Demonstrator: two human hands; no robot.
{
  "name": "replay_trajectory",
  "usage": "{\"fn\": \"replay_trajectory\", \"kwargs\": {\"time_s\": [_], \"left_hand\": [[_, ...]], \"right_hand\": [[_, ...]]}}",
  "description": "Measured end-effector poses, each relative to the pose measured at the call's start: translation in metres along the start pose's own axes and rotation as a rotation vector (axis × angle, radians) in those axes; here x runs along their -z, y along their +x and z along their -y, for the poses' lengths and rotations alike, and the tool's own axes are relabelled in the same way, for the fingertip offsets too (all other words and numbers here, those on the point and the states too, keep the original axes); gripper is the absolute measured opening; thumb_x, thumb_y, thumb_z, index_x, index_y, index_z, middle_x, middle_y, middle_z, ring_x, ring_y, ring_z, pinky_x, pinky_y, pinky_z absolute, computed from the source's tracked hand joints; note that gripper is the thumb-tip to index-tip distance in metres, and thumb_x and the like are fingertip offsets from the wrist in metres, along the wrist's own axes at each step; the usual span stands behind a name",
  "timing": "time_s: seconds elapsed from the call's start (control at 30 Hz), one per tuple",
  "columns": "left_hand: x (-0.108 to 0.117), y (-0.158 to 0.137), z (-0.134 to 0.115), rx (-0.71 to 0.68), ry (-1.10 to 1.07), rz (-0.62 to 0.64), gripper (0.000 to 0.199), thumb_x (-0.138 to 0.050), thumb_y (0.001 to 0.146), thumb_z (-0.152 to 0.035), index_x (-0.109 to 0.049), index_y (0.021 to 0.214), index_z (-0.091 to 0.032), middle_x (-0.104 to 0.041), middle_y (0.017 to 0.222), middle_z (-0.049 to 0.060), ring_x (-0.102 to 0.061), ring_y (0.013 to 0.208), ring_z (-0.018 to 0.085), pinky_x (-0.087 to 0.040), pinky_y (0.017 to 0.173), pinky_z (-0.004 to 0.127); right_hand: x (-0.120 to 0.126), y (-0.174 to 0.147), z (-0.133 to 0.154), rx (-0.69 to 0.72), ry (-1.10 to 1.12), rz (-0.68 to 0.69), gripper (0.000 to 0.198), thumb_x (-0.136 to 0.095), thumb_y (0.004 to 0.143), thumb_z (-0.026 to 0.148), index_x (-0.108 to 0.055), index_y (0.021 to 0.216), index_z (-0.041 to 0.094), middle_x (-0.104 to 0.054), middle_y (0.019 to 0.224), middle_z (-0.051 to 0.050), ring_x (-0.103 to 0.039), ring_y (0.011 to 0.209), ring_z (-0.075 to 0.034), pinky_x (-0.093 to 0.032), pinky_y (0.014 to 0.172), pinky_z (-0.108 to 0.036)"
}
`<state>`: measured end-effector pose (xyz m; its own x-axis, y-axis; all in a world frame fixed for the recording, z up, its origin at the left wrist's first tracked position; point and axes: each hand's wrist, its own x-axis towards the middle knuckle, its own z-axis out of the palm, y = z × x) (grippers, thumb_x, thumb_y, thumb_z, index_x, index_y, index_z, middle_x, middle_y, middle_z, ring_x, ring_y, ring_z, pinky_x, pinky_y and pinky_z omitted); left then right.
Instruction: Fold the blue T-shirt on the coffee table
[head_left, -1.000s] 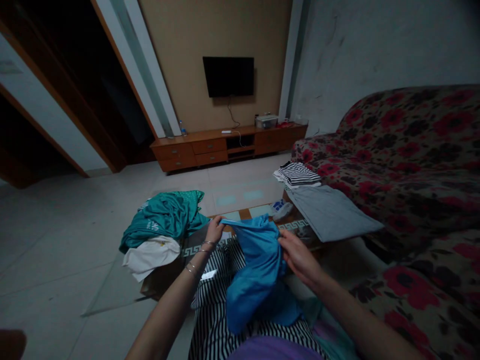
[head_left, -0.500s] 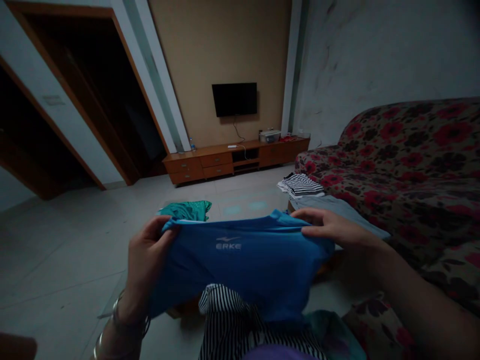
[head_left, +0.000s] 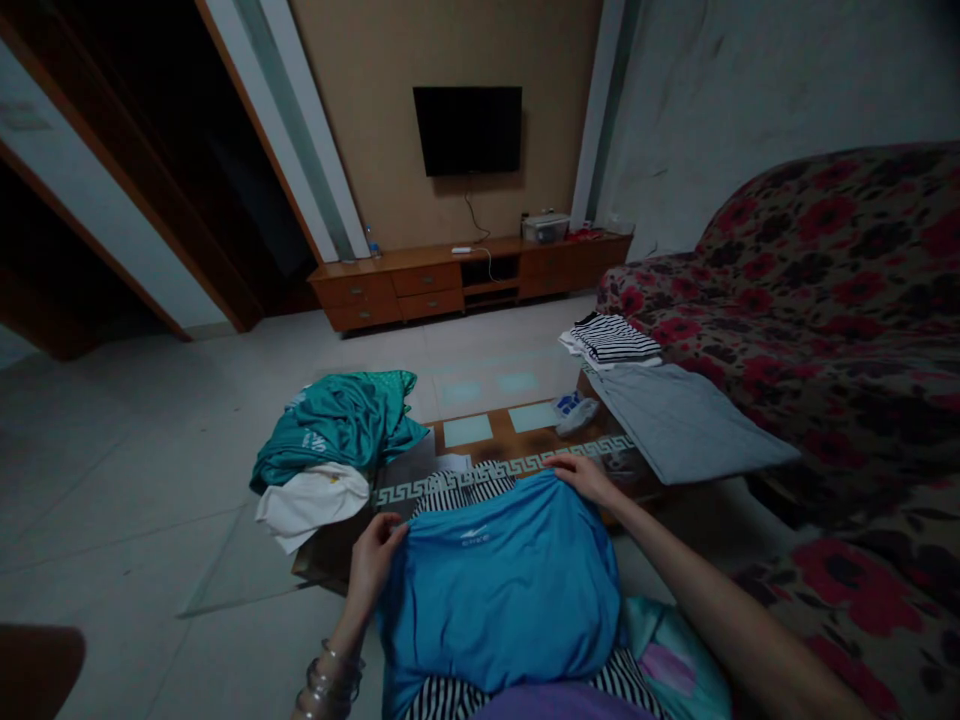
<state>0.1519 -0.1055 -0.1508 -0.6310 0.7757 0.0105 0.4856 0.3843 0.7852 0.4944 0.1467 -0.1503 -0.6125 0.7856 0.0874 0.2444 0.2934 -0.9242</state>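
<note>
The left hand (head_left: pixel 373 560) pinches the near-left edge of a blue shirt (head_left: pixel 495 590), fingers curled over the cloth, with bangles (head_left: pixel 326 680) on the wrist. The right hand (head_left: pixel 585 478) lies on the shirt's far-right edge at the shoulder, fingers bent down over the fabric — whether it grips the cloth or only presses on it cannot be told. The blue shirt is spread across the person's lap with its small white logo facing up, and its far edge reaches onto the near side of the bench (head_left: pixel 495 440). It lies on top of a black-and-white striped cloth (head_left: pixel 457 492), which shows beyond its far edge and again at the bottom of the picture.

On the left end of the bench sits a crumpled teal garment (head_left: pixel 341 425), with a white garment (head_left: pixel 311 500) just below it and touching it. Toward the right end lies a flat grey folded garment (head_left: pixel 686 425), overhanging the edge, and a folded striped garment (head_left: pixel 609 340) beyond it, near the floral sofa (head_left: pixel 825 300). A small white-and-blue item (head_left: pixel 574 410) lies just left of the grey one — too small to identify. Across the tiled floor (head_left: pixel 135 470), a wooden cabinet (head_left: pixel 465 280) stands against the wall under a wall-mounted television (head_left: pixel 467 130).
</note>
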Motion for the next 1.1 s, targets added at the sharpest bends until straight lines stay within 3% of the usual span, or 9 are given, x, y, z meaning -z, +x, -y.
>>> {"fn": "replay_trajectory", "kwargs": {"time_s": [0.17, 0.3, 0.4, 0.57, 0.73, 0.97, 1.1], "left_hand": [[0.001, 0.016, -0.012, -0.033, -0.071, -0.142, 0.044, -0.056, 0.072, -0.054, -0.062, 0.095, -0.016, -0.068, 0.088, 0.006, -0.064, 0.081, 0.022, -0.05, 0.076, 0.031], [-0.01, 0.02, 0.004, -0.101, 0.098, -0.052, 0.038, -0.056, 0.072, -0.041, -0.061, 0.099, -0.015, -0.066, 0.094, 0.009, -0.062, 0.087, 0.024, -0.049, 0.083, 0.036], [-0.012, 0.015, 0.016, -0.142, 0.213, -0.013, 0.038, -0.053, 0.074, -0.035, -0.06, 0.106, -0.015, -0.063, 0.101, 0.01, -0.061, 0.093, 0.024, -0.048, 0.087, 0.036], [-0.001, 0.008, 0.016, -0.027, 0.32, 0.058, 0.033, -0.051, 0.08, -0.036, -0.06, 0.105, -0.017, -0.066, 0.104, 0.01, -0.063, 0.096, 0.024, -0.047, 0.086, 0.033], [0.014, 0.001, 0.012, 0.07, 0.402, 0.167, 0.024, -0.052, 0.08, -0.038, -0.062, 0.095, -0.021, -0.069, 0.093, 0.006, -0.064, 0.087, 0.022, -0.044, 0.073, 0.026], [0.024, -0.009, 0.024, 0.054, 0.441, 0.209, 0.012, -0.052, 0.075, -0.028, -0.06, 0.079, -0.02, -0.067, 0.08, 0.003, -0.063, 0.077, 0.019, -0.04, 0.066, 0.024], [0.023, -0.013, 0.02, 0.063, 0.361, 0.127, 0.014, -0.049, 0.075, -0.032, -0.057, 0.075, -0.02, -0.063, 0.073, 0.002, -0.06, 0.07, 0.019, -0.039, 0.063, 0.024]], "right_hand": [[0.005, 0.035, 0.015, 0.072, -0.09, -0.073, 0.029, -0.054, 0.082, 0.024, -0.069, 0.105, 0.016, -0.068, 0.11, -0.008, -0.061, 0.104, -0.02, -0.044, 0.097, -0.035], [0.0, 0.041, 0.0, 0.034, -0.356, -0.148, 0.03, -0.059, 0.078, 0.016, -0.068, 0.106, 0.015, -0.067, 0.108, -0.011, -0.06, 0.101, -0.021, -0.044, 0.094, -0.036], [-0.003, 0.031, -0.006, 0.036, -0.496, -0.173, 0.02, -0.057, 0.081, 0.015, -0.07, 0.097, 0.015, -0.067, 0.1, -0.009, -0.059, 0.096, -0.02, -0.043, 0.09, -0.033], [-0.012, 0.019, -0.002, 0.046, -0.669, -0.089, 0.017, -0.055, 0.087, 0.02, -0.07, 0.093, 0.017, -0.066, 0.096, -0.008, -0.056, 0.095, -0.019, -0.04, 0.085, -0.029], [-0.022, 0.022, -0.006, -0.055, -0.863, -0.089, 0.012, -0.062, 0.083, 0.025, -0.069, 0.091, 0.018, -0.065, 0.094, -0.009, -0.055, 0.093, -0.021, -0.037, 0.081, -0.029], [-0.012, 0.022, -0.002, -0.053, -0.744, -0.091, 0.012, -0.055, 0.084, 0.02, -0.066, 0.083, 0.017, -0.066, 0.089, -0.008, -0.058, 0.087, -0.019, -0.038, 0.078, -0.027], [-0.001, 0.019, 0.003, -0.028, -0.525, -0.168, 0.017, -0.048, 0.086, 0.026, -0.062, 0.085, 0.017, -0.066, 0.085, -0.006, -0.06, 0.08, -0.018, -0.041, 0.074, -0.028]]}}
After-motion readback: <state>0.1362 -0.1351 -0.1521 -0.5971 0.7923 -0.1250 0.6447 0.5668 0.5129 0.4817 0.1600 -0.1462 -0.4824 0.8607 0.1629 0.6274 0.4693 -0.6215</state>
